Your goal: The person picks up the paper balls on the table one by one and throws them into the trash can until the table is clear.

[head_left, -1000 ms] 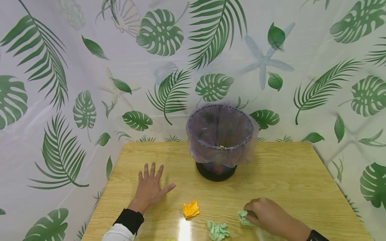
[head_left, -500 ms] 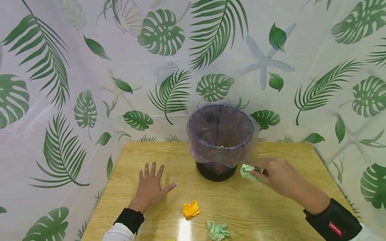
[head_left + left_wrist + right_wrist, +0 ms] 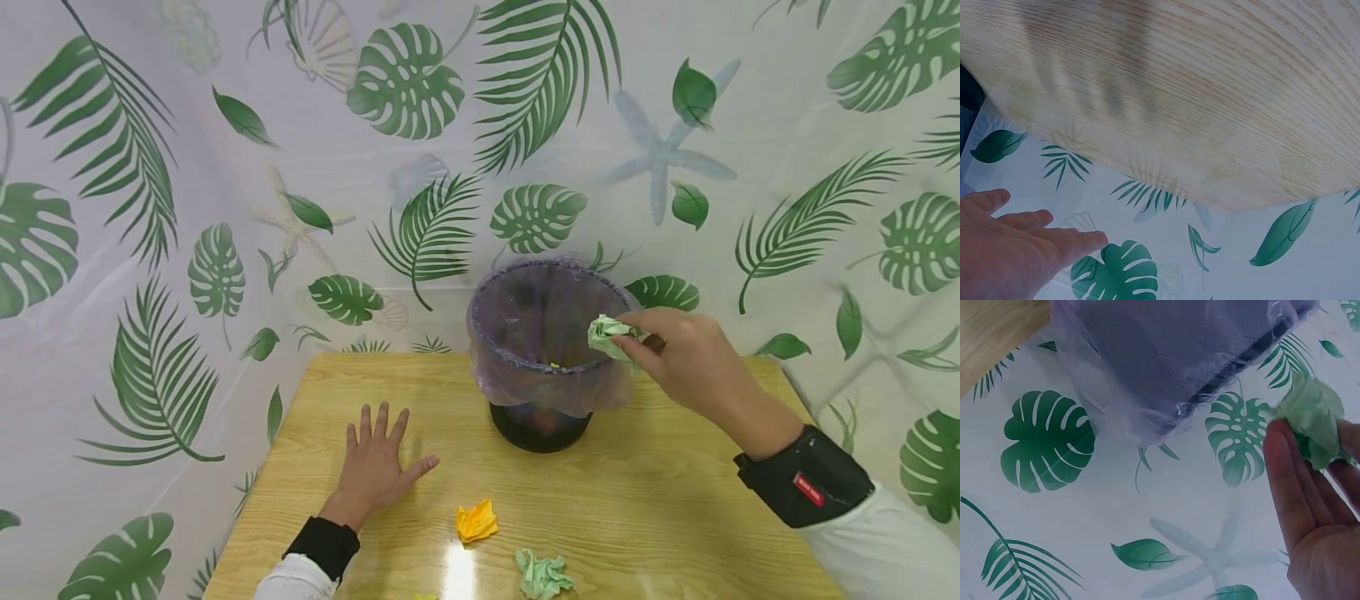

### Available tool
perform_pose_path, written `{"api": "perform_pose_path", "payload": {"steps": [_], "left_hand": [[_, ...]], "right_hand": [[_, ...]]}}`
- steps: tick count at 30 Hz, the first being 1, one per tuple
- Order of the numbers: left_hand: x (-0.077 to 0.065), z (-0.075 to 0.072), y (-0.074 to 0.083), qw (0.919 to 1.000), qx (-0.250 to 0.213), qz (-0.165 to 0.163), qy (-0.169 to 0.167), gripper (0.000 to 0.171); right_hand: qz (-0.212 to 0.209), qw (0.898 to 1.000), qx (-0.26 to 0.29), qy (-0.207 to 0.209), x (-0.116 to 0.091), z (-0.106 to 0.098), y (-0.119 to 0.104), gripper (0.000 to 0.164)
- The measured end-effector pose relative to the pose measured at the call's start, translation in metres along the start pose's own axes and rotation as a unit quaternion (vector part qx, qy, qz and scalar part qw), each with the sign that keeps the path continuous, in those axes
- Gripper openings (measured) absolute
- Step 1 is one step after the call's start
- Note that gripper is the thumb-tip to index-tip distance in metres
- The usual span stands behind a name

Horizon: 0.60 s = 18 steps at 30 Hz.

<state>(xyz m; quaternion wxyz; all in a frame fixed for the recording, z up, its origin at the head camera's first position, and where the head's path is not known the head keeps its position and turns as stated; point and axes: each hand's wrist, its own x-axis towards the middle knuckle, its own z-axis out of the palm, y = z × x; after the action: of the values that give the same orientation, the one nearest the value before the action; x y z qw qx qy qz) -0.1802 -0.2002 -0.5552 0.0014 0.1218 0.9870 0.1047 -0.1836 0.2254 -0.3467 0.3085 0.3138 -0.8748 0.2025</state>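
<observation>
Rising from beside lined bin (image 3: 542, 433), crumpled green paper (image 3: 609, 335), pinched in right hand (image 3: 686, 362), now reaches rim height, nearer opening. Left hand (image 3: 375, 471) empty, fingers spread (contact with table (image 3: 637, 508) unclear). Orange paper (image 3: 476, 522) unmoved.

2 green papers (image 3: 543, 575) (image 3: 606, 335), 1 orange paper (image 3: 477, 522), 2 yellow bits (image 3: 426, 597) (image 3: 554, 365), 1 lined bin (image 3: 540, 429), 2 black wristbands (image 3: 322, 543) (image 3: 780, 477), 1 counter (image 3: 675, 508).

white wall covering (image 3: 337, 179), printed green leaves (image 3: 538, 218) and pale starfish (image 3: 658, 154), wood-grain tabletop (image 3: 675, 492), bright glare (image 3: 459, 571) on it
</observation>
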Motion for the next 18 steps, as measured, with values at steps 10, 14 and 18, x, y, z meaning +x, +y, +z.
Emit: {"api": "perform_pose_path", "payload": {"steps": [10,14,18], "left_hand": [[0.002,-0.001,0.000,1.0000,-0.002,0.002,0.000,0.102],[0.002,-0.001,0.000,1.0000,-0.001,-0.003,-0.001,0.102],[0.002,-0.001,-0.001,1.0000,0.000,-0.003,-0.002,0.102]], "right_hand": [[0.061,0.998,-0.011,0.000,0.022,0.030,0.013,0.023],[0.081,0.996,-0.020,-0.037,0.026,0.044,0.013,0.025],[0.106,0.990,-0.027,-0.087,0.030,0.053,0.011,0.032]]}}
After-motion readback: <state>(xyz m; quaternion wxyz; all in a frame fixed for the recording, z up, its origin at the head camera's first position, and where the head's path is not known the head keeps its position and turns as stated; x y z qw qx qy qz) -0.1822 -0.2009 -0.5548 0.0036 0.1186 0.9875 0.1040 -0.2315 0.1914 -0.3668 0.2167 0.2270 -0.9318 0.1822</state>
